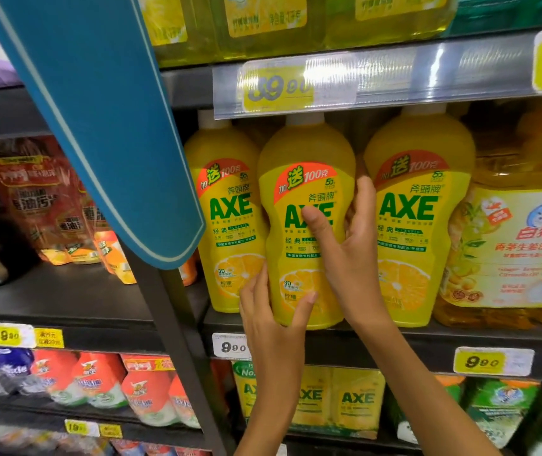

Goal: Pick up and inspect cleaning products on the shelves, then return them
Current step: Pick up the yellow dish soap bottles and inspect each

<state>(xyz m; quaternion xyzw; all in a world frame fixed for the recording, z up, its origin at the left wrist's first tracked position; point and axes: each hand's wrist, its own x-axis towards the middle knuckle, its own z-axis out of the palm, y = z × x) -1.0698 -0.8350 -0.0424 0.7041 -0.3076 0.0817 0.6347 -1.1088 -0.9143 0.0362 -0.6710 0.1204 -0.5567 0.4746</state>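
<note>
On the middle shelf (444,337), front edge, stands the centre AXE bottle (306,225), upright between two identical bottles; left hand (273,327) grasps its lower left side, thumb across the front; right hand (348,245) clasps its right flank, thumb on the label.

Bright, even shop light, sharp in the middle and soft at the edges

Glare streaks the clear price strip (329,83) on the upper shelf edge, washing out its figures. The middle yellow bottle (299,258) reads crisply; the red pouches (42,205) far left and the lower shelves blur. Shade lies under each shelf. Wide-angle bending bows the shelf lines near the corners.
</note>
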